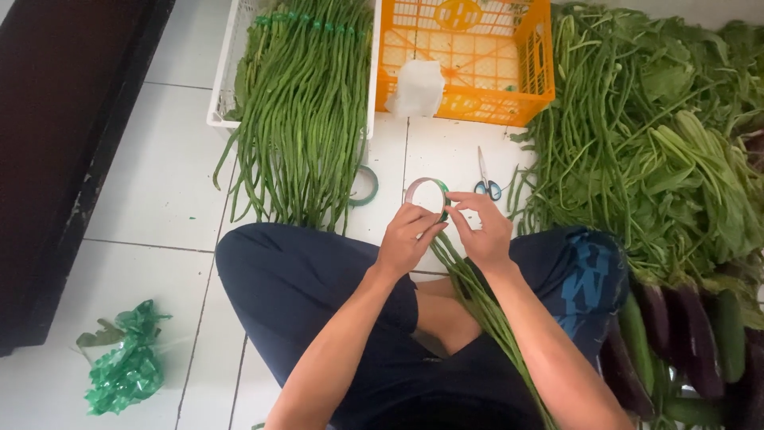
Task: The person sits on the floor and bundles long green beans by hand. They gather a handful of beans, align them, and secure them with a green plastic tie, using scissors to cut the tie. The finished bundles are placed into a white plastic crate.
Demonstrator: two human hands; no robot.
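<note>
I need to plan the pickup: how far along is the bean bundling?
Done: taped long-bean bundles fill the white crate. In hand: the left hand and right hand hold a tape roll over a small bunch of beans on the lap. Left: a loose pile of beans and greens on the right.

A green tape roll [427, 196] shows a pale inner ring. Beside it lie blue-handled scissors [487, 181] on the white tiled floor [151, 183]. Behind the roll stand an orange crate [469, 99] and a white crate [225, 87] of green long beans [302, 119]. Right of the roll lie dark purple eggplants [692, 326].
</note>
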